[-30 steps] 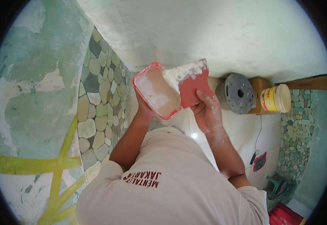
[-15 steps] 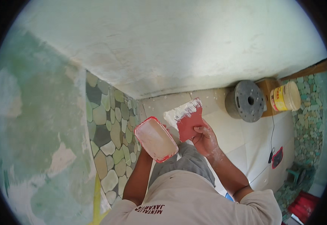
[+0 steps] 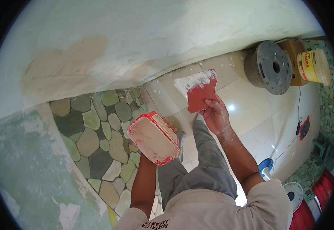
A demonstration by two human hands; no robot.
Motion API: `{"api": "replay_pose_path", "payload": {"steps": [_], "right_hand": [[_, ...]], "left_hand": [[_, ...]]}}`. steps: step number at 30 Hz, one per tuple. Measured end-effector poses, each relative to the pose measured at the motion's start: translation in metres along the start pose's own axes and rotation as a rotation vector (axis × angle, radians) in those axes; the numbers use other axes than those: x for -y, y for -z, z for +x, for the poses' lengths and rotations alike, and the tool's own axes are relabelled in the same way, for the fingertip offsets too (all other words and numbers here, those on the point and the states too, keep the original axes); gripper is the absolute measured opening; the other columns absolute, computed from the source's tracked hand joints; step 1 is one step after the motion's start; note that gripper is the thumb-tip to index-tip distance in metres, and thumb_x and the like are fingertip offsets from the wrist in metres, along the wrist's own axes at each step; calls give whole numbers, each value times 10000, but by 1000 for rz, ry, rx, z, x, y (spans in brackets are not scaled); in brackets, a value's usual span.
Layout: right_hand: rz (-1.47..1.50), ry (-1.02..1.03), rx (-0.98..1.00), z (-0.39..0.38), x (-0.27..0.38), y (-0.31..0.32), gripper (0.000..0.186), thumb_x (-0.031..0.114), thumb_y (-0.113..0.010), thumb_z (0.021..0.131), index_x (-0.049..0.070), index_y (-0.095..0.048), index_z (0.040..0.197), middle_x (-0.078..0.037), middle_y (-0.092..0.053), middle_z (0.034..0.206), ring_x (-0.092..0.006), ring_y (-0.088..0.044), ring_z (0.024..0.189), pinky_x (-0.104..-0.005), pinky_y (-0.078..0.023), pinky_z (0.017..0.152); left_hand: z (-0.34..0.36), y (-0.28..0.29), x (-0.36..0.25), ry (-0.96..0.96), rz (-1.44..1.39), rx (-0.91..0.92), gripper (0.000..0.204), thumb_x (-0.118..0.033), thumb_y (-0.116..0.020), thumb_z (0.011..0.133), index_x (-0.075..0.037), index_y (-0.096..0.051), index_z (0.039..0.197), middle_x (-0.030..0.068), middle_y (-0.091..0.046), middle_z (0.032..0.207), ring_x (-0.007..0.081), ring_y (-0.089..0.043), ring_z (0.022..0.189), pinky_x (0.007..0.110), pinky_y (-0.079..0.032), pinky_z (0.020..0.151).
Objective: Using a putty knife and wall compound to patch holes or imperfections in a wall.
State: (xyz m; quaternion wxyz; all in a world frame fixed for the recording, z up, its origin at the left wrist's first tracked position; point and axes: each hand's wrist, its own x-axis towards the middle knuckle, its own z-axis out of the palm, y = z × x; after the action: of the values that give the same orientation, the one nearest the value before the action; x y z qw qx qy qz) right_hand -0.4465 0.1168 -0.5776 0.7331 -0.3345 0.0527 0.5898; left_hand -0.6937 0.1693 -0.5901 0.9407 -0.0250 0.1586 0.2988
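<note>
My left hand (image 3: 170, 125) grips a red rectangular plastic tub (image 3: 154, 138) from beneath and along its far side. Only a few of its fingertips show; the tub covers the rest. The tub is tilted, and its inside is coated with off-white putty. In my right hand (image 3: 216, 116), thumb on top, is a flat red putty spreader (image 3: 202, 94). White putty lies thick along the spreader's far edge. Spreader and tub are apart, with the spreader farther off and to the right. White smears mark my right wrist.
A patchy plastered wall (image 3: 144, 42) rises ahead, and a peeling green wall (image 3: 32, 165) stands at left. Pebble-pattern tiles (image 3: 115, 142) border pale floor tiles (image 3: 247, 119). Right: a grey drum (image 3: 264, 69), a cardboard box (image 3: 295, 57), a yellow-labelled bucket (image 3: 315, 67), a cable (image 3: 299, 103) and a fan (image 3: 292, 195).
My view has turned and shifted, so more of the floor and my legs shows. The spreader is now farther from the tub, up and to the right. Both hands keep their holds.
</note>
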Motion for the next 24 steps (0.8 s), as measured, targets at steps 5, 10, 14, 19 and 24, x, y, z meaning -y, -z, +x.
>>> {"api": "replay_pose_path", "payload": {"steps": [5, 10, 14, 19, 24], "right_hand": [[9, 65, -107, 60, -52, 52, 390, 29, -541, 874, 23, -515, 1264, -97, -632, 1149, -214, -633, 1009, -370, -515, 868], [42, 164, -309, 128, -107, 79, 376, 13, -514, 877, 23, -513, 1254, -103, -629, 1126, -232, -636, 962, -389, -533, 846], [114, 346, -492, 187, -151, 66, 397, -23, -518, 871, 13, -532, 1266, -78, -647, 1069, -171, -631, 928, -298, -521, 811], [-316, 714, -575, 251, -197, 26, 434, -28, -463, 917, 24, -496, 1347, -98, -616, 1142, -140, -583, 1003, -265, -484, 840], [-438, 663, -449, 239, -239, -57, 450, -14, -472, 928, 16, -455, 1377, -151, -560, 1259, -190, -541, 1130, -326, -451, 931]], "left_hand": [[19, 11, -17, -92, 33, -184, 626, -541, -457, 930, -88, -440, 1362, 151, -504, 1309, 347, -491, 1215, 536, -358, 1079], [29, 20, -40, -17, 95, -144, 614, -538, -438, 942, -89, -443, 1362, 155, -492, 1308, 336, -478, 1222, 532, -341, 1094], [16, 46, -65, 14, 75, -155, 686, -618, -410, 922, -91, -447, 1360, 157, -480, 1308, 345, -470, 1225, 536, -316, 1107], [10, 53, -83, 77, -52, -232, 827, -753, -346, 863, -85, -494, 1328, 165, -498, 1280, 364, -476, 1204, 534, -321, 1085], [-6, 53, -99, 23, -6, -249, 825, -766, -329, 858, -119, -487, 1345, 179, -516, 1254, 383, -494, 1171, 567, -318, 1060]]}}
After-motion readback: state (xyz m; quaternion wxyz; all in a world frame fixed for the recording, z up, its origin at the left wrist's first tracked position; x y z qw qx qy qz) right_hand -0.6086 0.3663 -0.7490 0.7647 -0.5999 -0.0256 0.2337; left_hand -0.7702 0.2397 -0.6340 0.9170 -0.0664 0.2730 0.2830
